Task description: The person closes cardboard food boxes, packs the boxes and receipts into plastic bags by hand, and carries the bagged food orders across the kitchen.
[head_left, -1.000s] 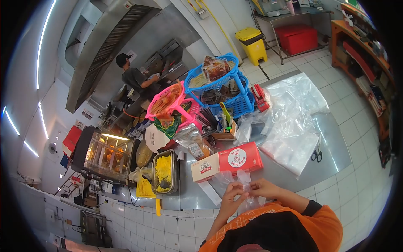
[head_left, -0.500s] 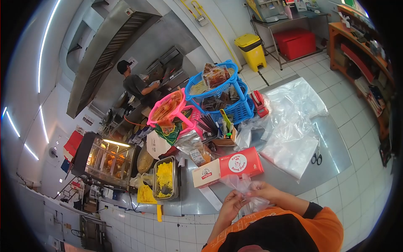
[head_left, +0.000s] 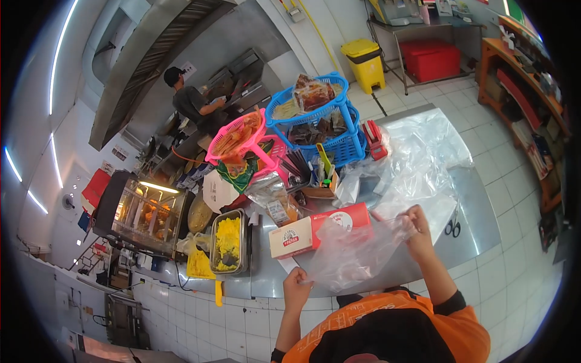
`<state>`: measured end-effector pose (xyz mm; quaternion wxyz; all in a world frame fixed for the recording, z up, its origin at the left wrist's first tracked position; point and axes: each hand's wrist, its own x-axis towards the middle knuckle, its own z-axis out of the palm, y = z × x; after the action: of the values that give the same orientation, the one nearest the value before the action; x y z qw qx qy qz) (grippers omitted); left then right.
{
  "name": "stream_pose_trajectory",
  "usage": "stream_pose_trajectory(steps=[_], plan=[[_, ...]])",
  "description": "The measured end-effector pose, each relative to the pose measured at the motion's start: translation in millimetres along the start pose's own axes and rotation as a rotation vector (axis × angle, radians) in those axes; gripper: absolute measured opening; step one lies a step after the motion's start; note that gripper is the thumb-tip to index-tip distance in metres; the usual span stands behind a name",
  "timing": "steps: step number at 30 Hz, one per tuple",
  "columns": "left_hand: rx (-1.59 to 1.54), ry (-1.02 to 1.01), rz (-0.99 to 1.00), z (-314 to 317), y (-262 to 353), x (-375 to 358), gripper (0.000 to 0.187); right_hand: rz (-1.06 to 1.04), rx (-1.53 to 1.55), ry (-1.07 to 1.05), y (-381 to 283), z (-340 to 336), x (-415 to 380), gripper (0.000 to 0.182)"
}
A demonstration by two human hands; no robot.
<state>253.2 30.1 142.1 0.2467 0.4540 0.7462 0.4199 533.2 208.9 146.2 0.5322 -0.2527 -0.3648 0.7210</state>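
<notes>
A clear plastic bag [head_left: 351, 254] is stretched between my two hands, in front of a red and white box [head_left: 321, 230] that shows partly behind it. My left hand [head_left: 297, 285] pinches the bag's lower left end near the table's front edge. Higher up on the right, my right hand [head_left: 416, 230] grips the opposite end. Beyond my right hand lies a pile of clear plastic sheets [head_left: 423, 151], with black-handled scissors [head_left: 452, 228] beside it.
Left of the box stands a metal tray of yellow food [head_left: 229, 242]. Blue baskets [head_left: 324, 121] and a pink basket [head_left: 239, 139] hold packets behind it. A glass display warmer [head_left: 148, 215] is at the left. Another person [head_left: 193, 103] stands by the stove.
My hands have moved apart, the left one leftward and the right one up and to the right. The bag, bunched before, is now spread out between them. The view has shifted slightly.
</notes>
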Motion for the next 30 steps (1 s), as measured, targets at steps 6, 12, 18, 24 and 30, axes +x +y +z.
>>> stream_pose_trajectory(steps=[6,12,18,24,30], plan=[[-1.054,0.581,-0.325,-30.1,-54.4,20.2,0.026,0.449,-0.898,-0.856,3.8,5.1,-15.3,0.041],[-0.073,0.625,0.125,-0.2,22.6,5.7,0.025,-0.644,-1.233,-0.546,13.6,62.8,-9.5,0.063],[0.525,0.516,0.196,9.2,38.5,23.0,0.013,0.034,-0.931,-0.593,12.9,91.5,17.9,0.052],[-0.317,0.349,-0.227,-41.6,-41.4,-17.0,0.025,0.067,-0.779,-0.839,-12.3,45.2,97.7,0.045],[-0.789,0.502,-0.435,-42.5,-35.5,-53.5,0.016,-0.588,-1.71,0.036,112.6,-37.5,240.0,0.05]])
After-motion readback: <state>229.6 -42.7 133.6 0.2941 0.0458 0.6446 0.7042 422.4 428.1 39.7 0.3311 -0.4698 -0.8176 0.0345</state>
